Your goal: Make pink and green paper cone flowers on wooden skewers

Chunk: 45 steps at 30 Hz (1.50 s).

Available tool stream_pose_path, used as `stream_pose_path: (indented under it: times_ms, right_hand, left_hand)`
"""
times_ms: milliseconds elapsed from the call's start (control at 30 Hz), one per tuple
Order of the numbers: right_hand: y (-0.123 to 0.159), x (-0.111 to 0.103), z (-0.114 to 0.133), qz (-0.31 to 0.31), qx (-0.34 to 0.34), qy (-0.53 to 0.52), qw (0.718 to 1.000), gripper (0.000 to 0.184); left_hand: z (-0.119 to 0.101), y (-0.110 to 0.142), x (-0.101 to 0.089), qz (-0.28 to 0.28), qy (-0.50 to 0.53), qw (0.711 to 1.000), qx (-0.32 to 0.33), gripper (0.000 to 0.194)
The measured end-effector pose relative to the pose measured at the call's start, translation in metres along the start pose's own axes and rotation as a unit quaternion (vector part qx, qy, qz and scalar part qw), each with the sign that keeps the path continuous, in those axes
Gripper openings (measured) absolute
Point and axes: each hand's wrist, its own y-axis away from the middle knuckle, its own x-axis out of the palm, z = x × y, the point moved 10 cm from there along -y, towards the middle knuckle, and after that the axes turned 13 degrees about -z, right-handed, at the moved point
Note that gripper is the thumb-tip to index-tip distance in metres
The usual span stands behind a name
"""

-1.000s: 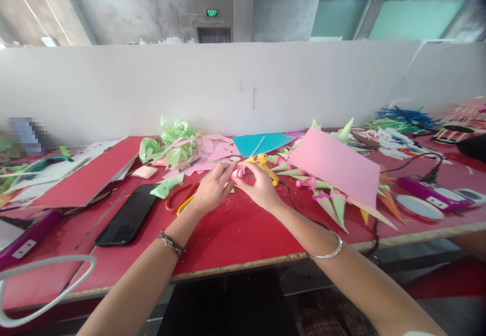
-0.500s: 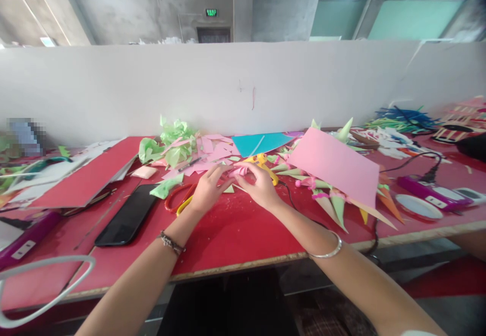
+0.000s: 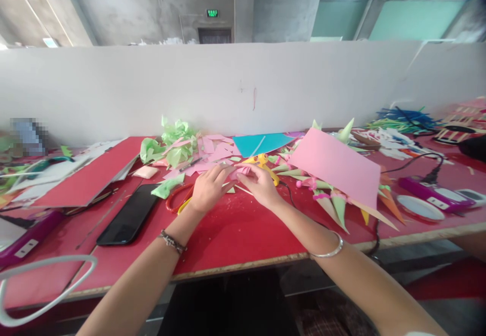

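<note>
Both my hands meet over the middle of the red table (image 3: 235,235). My left hand (image 3: 207,189) and my right hand (image 3: 260,184) pinch a small rolled piece of pink paper (image 3: 240,171) between their fingertips, just above the tabletop. A thin stick (image 3: 243,190) lies on the table under them. Yellow-handled scissors (image 3: 264,163) lie right behind my right hand. Red-and-yellow scissors (image 3: 180,200) lie beside my left wrist.
A black phone (image 3: 129,219) lies at the left. A large pink sheet (image 3: 336,166) rests over several paper cones (image 3: 334,204) at the right. Green tissue (image 3: 170,146), pink scraps, a teal sheet (image 3: 261,142), purple glue guns (image 3: 435,194) and cables surround them. A white partition stands behind.
My fingers have shifted slightly on the pink roll, lowering it toward the table; the left hand has slid a little back. Nothing else has moved.
</note>
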Motion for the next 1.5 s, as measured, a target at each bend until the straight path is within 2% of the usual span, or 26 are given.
stream_pose_path:
  times_ms: [133,333,567,767,1100,1367,1500]
  right_hand:
    - [-0.001,0.001,-0.004,0.001,0.031,-0.021,0.999,0.026]
    - [-0.001,0.003,-0.005,0.012,0.063,-0.043,0.997,0.026]
    - [0.002,0.005,-0.022,0.012,0.160,-0.091,0.983,0.028]
    - [0.001,0.000,-0.030,-0.005,0.156,-0.065,0.986,0.026]
    - [0.004,0.011,-0.035,0.020,0.197,-0.183,0.963,0.025]
    - [0.010,0.016,-0.038,0.041,0.260,-0.208,0.942,0.024]
    - [0.011,0.018,-0.039,0.051,0.268,-0.213,0.938,0.022]
  left_hand:
    - [-0.005,-0.002,-0.004,-0.015,-0.030,0.999,0.031,0.029]
    - [-0.006,-0.004,-0.008,-0.028,-0.019,0.999,0.033,0.030]
    - [-0.009,-0.002,-0.006,-0.022,-0.011,0.998,0.057,0.029]
    - [-0.011,-0.001,-0.004,-0.015,-0.003,0.998,0.065,0.027]
    - [-0.006,-0.001,-0.002,-0.014,0.042,0.999,0.025,0.030]
    - [-0.013,-0.001,-0.005,-0.007,0.009,0.996,0.084,0.027]
    - [-0.013,0.000,-0.007,-0.009,0.009,0.996,0.087,0.024]
